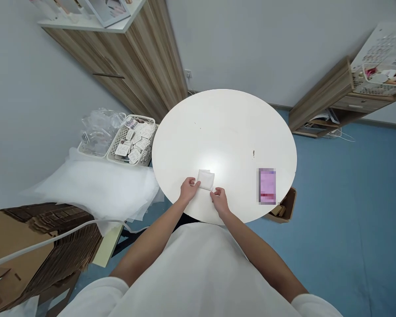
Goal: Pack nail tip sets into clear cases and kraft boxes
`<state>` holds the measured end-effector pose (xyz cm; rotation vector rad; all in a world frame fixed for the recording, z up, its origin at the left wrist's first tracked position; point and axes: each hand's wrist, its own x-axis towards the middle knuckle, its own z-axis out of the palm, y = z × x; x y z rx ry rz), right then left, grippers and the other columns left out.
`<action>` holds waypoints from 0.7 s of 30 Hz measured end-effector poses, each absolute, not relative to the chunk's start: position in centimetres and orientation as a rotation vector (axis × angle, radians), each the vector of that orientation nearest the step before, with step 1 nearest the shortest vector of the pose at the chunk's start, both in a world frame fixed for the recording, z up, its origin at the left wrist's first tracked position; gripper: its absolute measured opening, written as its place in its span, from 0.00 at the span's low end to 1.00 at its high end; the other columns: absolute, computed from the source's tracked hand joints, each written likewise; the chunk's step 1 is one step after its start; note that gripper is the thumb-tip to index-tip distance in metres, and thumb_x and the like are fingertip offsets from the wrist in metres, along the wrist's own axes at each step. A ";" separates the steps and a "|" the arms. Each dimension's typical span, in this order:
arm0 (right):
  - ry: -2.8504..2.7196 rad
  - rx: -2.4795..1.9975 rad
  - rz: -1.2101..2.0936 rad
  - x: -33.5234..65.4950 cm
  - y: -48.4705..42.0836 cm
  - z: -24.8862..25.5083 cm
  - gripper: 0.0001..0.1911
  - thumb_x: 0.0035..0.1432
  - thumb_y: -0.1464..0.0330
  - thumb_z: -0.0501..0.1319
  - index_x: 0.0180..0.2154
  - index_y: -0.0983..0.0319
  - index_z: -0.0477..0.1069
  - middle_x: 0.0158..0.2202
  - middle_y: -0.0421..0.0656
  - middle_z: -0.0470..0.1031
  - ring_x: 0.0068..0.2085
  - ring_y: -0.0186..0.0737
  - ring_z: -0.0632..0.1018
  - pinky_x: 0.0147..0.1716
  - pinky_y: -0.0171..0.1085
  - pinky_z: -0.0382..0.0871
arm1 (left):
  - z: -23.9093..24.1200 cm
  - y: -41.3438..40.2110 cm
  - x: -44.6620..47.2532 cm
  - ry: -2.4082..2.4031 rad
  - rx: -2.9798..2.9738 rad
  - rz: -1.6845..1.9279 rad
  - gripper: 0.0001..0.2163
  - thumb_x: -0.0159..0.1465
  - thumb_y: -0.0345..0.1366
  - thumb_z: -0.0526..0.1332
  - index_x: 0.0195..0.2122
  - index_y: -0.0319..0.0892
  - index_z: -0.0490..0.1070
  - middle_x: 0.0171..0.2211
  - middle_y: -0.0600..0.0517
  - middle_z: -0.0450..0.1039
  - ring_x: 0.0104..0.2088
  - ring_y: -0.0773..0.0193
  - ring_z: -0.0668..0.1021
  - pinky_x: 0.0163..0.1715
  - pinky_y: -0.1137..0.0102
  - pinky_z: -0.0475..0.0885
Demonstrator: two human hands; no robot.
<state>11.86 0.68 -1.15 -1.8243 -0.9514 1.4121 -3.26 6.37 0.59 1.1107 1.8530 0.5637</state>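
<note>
A small white folded packet (206, 179), thin and slightly see-through like foam wrap or soft paper, is at the near side of the round white table (224, 127). At its left edge, my left hand (188, 189) pinches it between thumb and fingers. My right hand (219, 199) is at the packet's lower right corner, its thumb and fingertips closed together on that corner. What lies inside the packet, if anything, is hidden.
A blurred pink rectangular object (267, 186) lies on the table at right. White baskets, one with cards (135, 141), stand left, above white foam sheets (99, 185) and stacked cardboard (69, 246). An open cardboard box (288, 206) sits below the table's right edge.
</note>
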 end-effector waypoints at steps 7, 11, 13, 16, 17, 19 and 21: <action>-0.815 -1.875 1.469 11.2 2.8 -0.4 0.19 0.48 0.59 0.55 0.42 0.59 0.57 0.35 0.42 0.67 0.27 0.34 0.73 0.26 0.35 0.71 | -1.0 6.5 -3.0 1.748 1.076 0.615 0.12 0.54 0.38 0.58 0.40 0.42 0.66 0.36 0.50 0.69 0.27 0.70 0.71 0.31 0.70 0.70; -0.793 -1.886 1.419 10.8 4.4 -0.1 0.15 0.49 0.60 0.55 0.38 0.59 0.61 0.31 0.40 0.68 0.26 0.33 0.73 0.27 0.36 0.72 | -1.5 6.9 -3.1 1.714 1.054 0.642 0.10 0.53 0.37 0.59 0.37 0.42 0.67 0.33 0.51 0.69 0.26 0.70 0.71 0.31 0.70 0.71; -0.798 -1.902 1.399 10.3 5.2 -0.1 0.14 0.49 0.60 0.55 0.36 0.60 0.62 0.31 0.40 0.69 0.27 0.34 0.74 0.28 0.36 0.73 | -1.5 7.2 -3.6 1.703 1.041 0.669 0.10 0.53 0.37 0.59 0.36 0.41 0.67 0.33 0.51 0.69 0.26 0.70 0.71 0.31 0.70 0.71; -0.807 -1.915 1.394 8.6 6.8 -0.1 0.13 0.48 0.61 0.56 0.35 0.60 0.63 0.32 0.40 0.69 0.28 0.33 0.74 0.29 0.37 0.73 | -1.2 8.5 -5.2 1.720 1.048 0.699 0.10 0.53 0.36 0.59 0.36 0.41 0.67 0.32 0.51 0.69 0.27 0.69 0.71 0.31 0.70 0.71; -0.798 -1.912 1.398 7.8 7.5 -0.1 0.12 0.47 0.61 0.56 0.35 0.60 0.63 0.32 0.40 0.70 0.28 0.33 0.74 0.29 0.37 0.73 | -1.1 9.1 -6.0 1.730 1.062 0.708 0.09 0.53 0.36 0.59 0.36 0.41 0.67 0.32 0.51 0.70 0.27 0.69 0.71 0.31 0.70 0.70; -0.773 -1.892 1.413 5.8 9.1 -0.1 0.12 0.46 0.63 0.57 0.35 0.60 0.63 0.31 0.39 0.69 0.28 0.33 0.74 0.30 0.37 0.73 | -1.0 10.7 -8.0 1.749 1.099 0.732 0.09 0.53 0.36 0.59 0.35 0.41 0.67 0.32 0.51 0.70 0.28 0.68 0.71 0.32 0.69 0.70; -0.758 -1.869 1.425 3.4 10.9 -0.1 0.12 0.46 0.64 0.58 0.35 0.60 0.64 0.31 0.39 0.69 0.28 0.33 0.74 0.31 0.36 0.73 | -1.0 12.5 -10.3 1.776 1.123 0.756 0.08 0.53 0.36 0.59 0.34 0.41 0.67 0.31 0.51 0.69 0.28 0.68 0.72 0.32 0.69 0.69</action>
